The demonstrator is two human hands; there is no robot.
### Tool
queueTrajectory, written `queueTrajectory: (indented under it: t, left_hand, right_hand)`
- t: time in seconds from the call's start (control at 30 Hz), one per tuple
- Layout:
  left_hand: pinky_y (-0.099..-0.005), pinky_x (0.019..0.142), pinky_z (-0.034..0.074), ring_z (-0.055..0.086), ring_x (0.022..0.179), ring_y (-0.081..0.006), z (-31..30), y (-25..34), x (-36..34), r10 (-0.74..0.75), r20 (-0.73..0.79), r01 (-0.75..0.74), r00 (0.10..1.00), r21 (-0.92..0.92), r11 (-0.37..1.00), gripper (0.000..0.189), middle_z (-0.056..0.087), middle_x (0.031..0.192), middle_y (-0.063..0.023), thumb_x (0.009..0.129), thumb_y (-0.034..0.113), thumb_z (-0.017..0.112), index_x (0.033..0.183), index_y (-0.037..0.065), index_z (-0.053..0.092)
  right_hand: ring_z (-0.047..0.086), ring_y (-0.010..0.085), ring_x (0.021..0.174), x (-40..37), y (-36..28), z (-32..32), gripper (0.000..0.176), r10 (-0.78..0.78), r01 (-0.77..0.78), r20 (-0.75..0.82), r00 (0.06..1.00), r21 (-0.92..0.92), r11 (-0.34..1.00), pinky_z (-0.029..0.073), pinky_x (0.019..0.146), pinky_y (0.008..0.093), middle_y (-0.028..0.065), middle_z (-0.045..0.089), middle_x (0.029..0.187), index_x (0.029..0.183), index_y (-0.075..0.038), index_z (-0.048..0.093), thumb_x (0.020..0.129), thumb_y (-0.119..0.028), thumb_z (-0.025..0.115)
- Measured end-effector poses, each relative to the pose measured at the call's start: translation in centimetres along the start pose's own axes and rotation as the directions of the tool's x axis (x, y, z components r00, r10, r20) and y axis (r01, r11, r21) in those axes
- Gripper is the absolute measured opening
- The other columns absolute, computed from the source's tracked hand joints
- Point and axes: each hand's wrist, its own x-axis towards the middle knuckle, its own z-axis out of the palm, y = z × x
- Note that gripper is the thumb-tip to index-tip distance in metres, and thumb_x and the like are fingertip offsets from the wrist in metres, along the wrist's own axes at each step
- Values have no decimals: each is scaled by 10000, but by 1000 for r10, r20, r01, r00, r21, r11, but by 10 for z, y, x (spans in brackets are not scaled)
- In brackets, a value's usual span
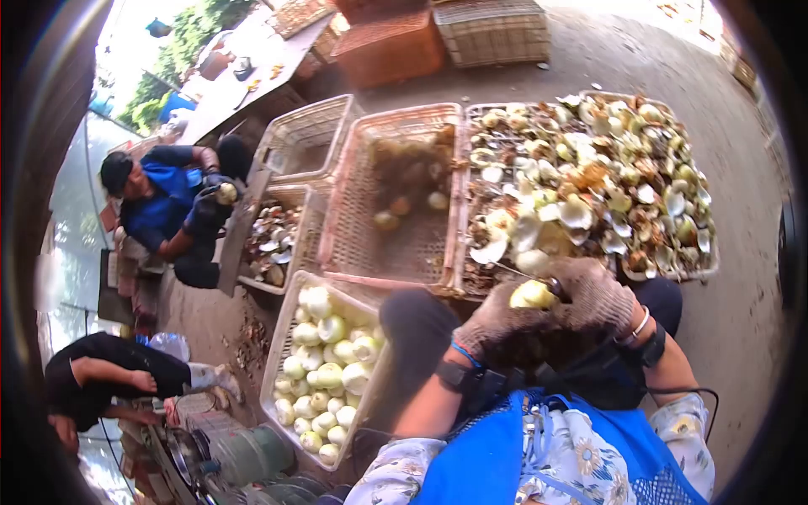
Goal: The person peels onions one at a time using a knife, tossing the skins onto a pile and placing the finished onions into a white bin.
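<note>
Both of my hands wear knitted gloves and meet in front of my lap. My left hand (498,318) is closed around a pale yellow-green onion (533,295). My right hand (593,296) is closed on the dark handle of a small knife (554,287), held against the onion's right side. A thin blade seems to extend up and left above the onion. Just beyond my hands lies a wide crate (714,268) heaped with onion skins and cut pieces.
A crate of peeled onions (271,370) stands at my left. Ahead is a pink crate (347,202) with a few onions. A co-worker (168,198) at the left holds an onion; another person (118,370) is lower left. Orange (391,55) and pale crates (492,38) stand behind.
</note>
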Motion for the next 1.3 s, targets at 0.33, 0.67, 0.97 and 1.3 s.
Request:
queueTrajectory:
  t: [0.33,0.67,0.97,1.3]
  left_hand:
    - [-262,726,527,639,817,-112,18,-3,-3,-19,-46,21,999,38,999,376,680,928,-56,766,123,776,1084,13,607]
    - [-288,856,514,607,996,-163,29,18,3,213,-237,-193,948,105,976,716,611,1167,-112,708,141,775,1335,3,458]
    - [-318,920,469,577,1042,-153,4,12,-5,312,134,-313,941,700,642,673,619,1168,-112,669,84,781,1281,7,513]
    - [-306,904,467,575,1024,-143,14,-11,-14,19,-80,14,997,393,919,667,614,1149,-81,683,87,771,1285,-1,499]
  right_hand:
    - [607,259,643,-10,55,34,136,208,-171,-133,969,244,955,493,618,359,120,624,703,804,-59,632,687,-128,643]
    - [623,158,961,0,37,3,506,248,-33,-375,893,496,868,507,827,293,129,656,1042,1261,8,518,838,-180,723]
    - [649,270,704,0,15,-15,395,-88,60,74,993,317,946,525,676,357,136,686,818,1042,-79,679,684,-225,758]
    - [649,356,712,3,25,12,305,44,-36,203,978,-42,998,518,642,416,195,654,755,856,-28,670,580,-157,689]
